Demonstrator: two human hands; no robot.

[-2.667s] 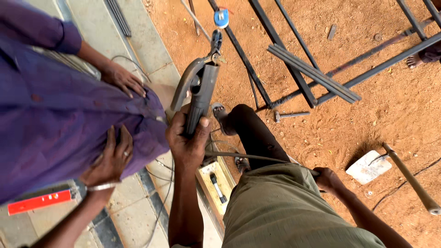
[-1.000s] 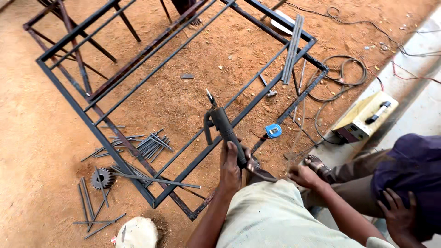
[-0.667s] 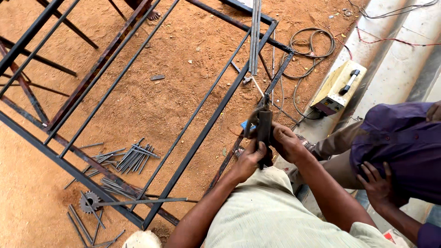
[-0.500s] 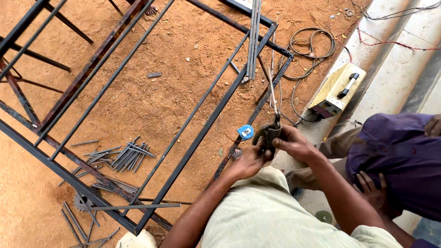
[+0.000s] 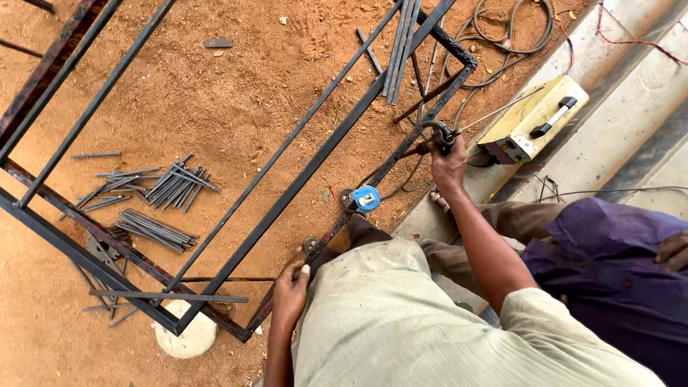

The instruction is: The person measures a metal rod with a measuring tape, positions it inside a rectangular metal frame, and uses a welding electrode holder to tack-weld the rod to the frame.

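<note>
Steel frame bar (image 5: pixel 315 161) runs diagonally from the left hand (image 5: pixel 290 295), fingers curled on its near end, toward the right hand (image 5: pixel 449 163), fist clenched around the electrode holder (image 5: pixel 433 136) beside its far corner

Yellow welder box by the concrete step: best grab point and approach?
Grip the black handle on top of the yellow welding machine, coming from above. The bar is raised and faces up; cables leave the box's left end, so keep to the handle.

Single head-worn view, steeply downward, close over the metal frame (image 5: pixel 301 168) on sandy ground (image 5: pixel 215 93).
</note>
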